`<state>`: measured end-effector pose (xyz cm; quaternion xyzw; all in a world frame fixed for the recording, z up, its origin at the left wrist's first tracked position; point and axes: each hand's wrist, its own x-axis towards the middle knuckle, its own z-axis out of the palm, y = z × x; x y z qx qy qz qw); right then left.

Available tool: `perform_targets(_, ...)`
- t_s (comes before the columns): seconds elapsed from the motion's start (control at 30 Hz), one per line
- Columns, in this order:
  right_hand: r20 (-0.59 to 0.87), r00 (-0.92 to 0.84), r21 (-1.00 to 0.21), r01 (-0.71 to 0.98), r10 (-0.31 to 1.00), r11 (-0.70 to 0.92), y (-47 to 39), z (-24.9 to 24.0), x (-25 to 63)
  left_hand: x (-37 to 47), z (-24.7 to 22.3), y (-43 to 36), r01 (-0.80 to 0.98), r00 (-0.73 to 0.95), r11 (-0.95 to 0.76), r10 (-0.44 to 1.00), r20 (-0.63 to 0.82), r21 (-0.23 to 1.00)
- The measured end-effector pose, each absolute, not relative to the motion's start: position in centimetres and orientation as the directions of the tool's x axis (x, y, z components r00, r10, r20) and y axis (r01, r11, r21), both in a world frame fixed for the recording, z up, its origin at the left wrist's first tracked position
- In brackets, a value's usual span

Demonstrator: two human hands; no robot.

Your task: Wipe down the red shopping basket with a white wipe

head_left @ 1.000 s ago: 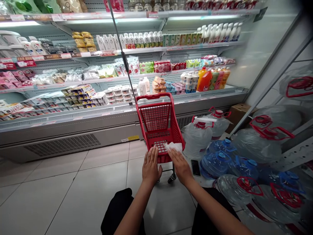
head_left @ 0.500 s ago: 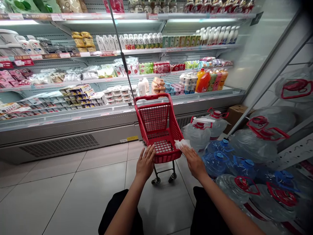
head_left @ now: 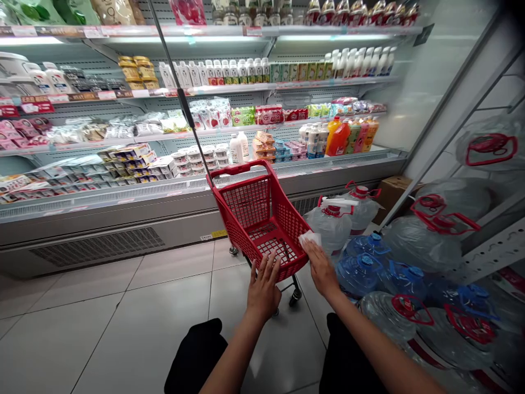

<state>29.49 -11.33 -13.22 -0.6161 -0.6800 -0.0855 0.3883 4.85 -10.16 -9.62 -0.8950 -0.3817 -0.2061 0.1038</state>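
A small red shopping cart (head_left: pixel 283 205) stands turned at an angle in front of me, with a thin pole rising from its rear left corner. My left hand (head_left: pixel 264 284) lies on the cart's near edge, its fingers spread and nothing in it. At the cart's right near corner, my right hand (head_left: pixel 320 265) presses a white cloth or tissue (head_left: pixel 310 237) against the rim. The fingers of the right hand are held together over the white piece.
A refrigerated display (head_left: pixel 180 213) with shelves of dairy goods and drinks runs behind the cart. Clear jugs (head_left: pixel 332 224) and blue jugs (head_left: pixel 363 271) of water crowd the right side, beside a metal rack (head_left: pixel 492 257). A cardboard box (head_left: pixel 394 191) sits behind them.
The cart has swivelled, its handle end moving left and its near end slightly right. My left hand has moved right along with the near edge. My right hand has shifted only slightly.
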Motion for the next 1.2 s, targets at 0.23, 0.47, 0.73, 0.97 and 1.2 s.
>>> perform_targets(0.23,0.635,-0.101,-0.320,0.868,0.766,0.379,-15.6,-14.0,22.6,4.7,-8.7,-10.3,0.549,0.788,-0.832,0.485,0.379,-0.077)
perform_targets(0.47,0.566,-0.167,-0.359,0.832,0.808,0.423,-14.0,-13.2,30.7,1.8,-5.3,-4.5,0.632,0.730,-0.771,0.555,0.399,-0.083)
perform_targets(0.73,0.584,0.027,-0.407,0.874,0.811,0.264,-13.8,-13.6,30.6,4.9,-6.6,-4.5,0.709,0.641,-0.704,0.622,0.449,-0.037)
perform_targets(0.97,0.614,0.064,-0.328,0.928,0.787,0.179,-13.7,-11.4,23.6,8.7,-7.8,-6.5,0.753,0.565,-0.657,0.669,0.482,0.030)
perform_targets(1.2,0.639,-0.039,-0.214,0.950,0.768,0.226,-12.2,-10.3,25.2,7.5,-6.7,-5.8,0.702,0.654,-0.710,0.611,0.446,-0.057)
